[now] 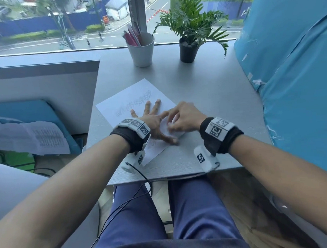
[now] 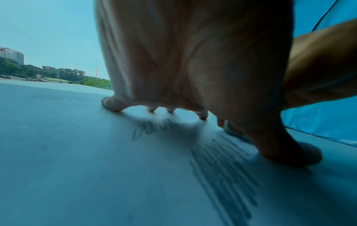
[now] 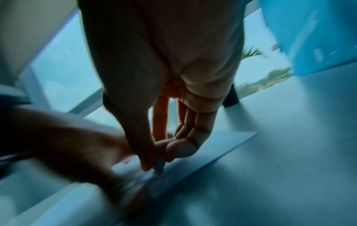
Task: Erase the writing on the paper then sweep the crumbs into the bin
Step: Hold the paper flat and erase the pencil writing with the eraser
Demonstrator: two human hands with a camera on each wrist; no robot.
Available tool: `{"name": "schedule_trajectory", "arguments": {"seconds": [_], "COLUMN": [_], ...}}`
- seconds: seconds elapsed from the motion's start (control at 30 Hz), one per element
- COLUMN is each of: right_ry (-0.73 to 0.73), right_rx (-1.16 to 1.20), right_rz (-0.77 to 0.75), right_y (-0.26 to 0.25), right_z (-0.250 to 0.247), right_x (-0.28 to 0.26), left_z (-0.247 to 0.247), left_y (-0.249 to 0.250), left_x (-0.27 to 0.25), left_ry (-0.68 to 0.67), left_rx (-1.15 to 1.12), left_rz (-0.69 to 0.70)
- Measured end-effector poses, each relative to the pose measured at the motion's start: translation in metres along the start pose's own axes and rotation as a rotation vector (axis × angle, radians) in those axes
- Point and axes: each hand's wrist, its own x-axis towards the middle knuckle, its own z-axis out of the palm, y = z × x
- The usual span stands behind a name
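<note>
A white sheet of paper [image 1: 139,91] lies askew on the grey table [image 1: 213,96], with grey pencil scribbles [image 1: 138,102] across it. My left hand [image 1: 155,113] lies flat on the sheet with its fingers spread, pressing it down. My right hand [image 1: 172,121] sits between the left thumb and forefinger and pinches a small pale eraser [image 3: 160,165] whose tip touches the paper. It is blurred by motion. The left wrist view shows dark scribbles [image 2: 222,168] on the paper [image 2: 77,152] beside the thumb [image 2: 289,152].
A white cup of pens [image 1: 141,50] and a potted plant [image 1: 188,48] stand at the table's far side by the window. A blue wrapped bulk [image 1: 296,82] borders the right. Printed sheets [image 1: 44,137] lie to the left, off the table. A cable [image 1: 140,180] hangs over the near edge.
</note>
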Motion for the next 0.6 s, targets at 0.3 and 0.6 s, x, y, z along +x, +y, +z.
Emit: {"name": "schedule_trajectory", "arguments": {"seconds": [0.3,0.6], "right_ry": [-0.087,-0.076], "right_rx": [-0.022,-0.017], "right_rz": [-0.046,-0.013], "right_y": [-0.004,0.002], "right_z": [0.001,-0.007], "right_x": [-0.004,-0.002], "left_z": [0.000,0.002], "left_y": [0.001,0.000], "left_x": [0.000,0.002], "left_ry": [-0.006,0.008], "left_rx": [-0.001,-0.020], "left_rz": [-0.004,0.008]}}
